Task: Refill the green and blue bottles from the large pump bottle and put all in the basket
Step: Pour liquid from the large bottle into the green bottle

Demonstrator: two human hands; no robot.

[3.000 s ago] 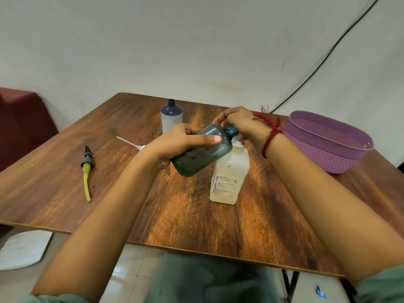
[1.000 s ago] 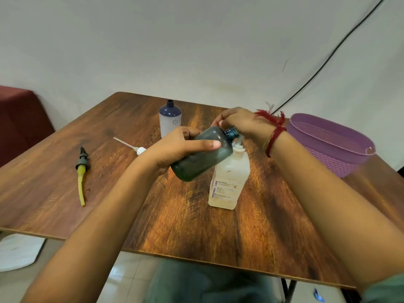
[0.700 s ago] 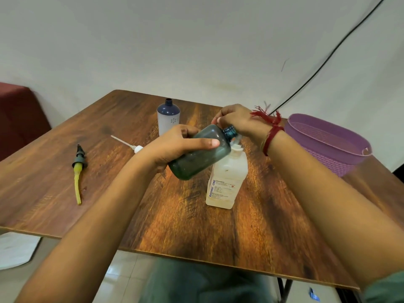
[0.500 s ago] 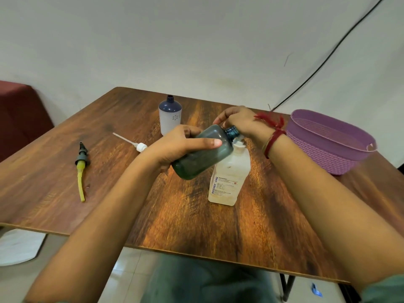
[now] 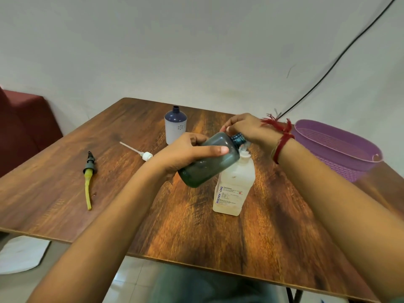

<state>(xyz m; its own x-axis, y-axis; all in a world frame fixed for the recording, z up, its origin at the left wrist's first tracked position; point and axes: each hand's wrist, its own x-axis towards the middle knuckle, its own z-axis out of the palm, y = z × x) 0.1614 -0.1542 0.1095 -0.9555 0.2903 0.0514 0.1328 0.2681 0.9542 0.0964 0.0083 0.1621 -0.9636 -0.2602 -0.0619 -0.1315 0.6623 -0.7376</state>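
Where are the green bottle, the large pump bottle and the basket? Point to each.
green bottle (image 5: pixel 212 167): head view, mid body.
large pump bottle (image 5: pixel 231 193): head view, front label.
basket (image 5: pixel 341 169): head view, outer wall.

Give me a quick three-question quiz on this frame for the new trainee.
1. True or false: the blue bottle stands uncapped on the table.
2. Which hand grips the tilted green bottle: A left, B right, C neither?
3. Fill in: ___ loose pump tops lie on the table.
Key: 1 true. 2 A, the left hand; the right hand curls over the head of the large pump bottle. 3 two: the yellow-tubed pump top and the white pump top.
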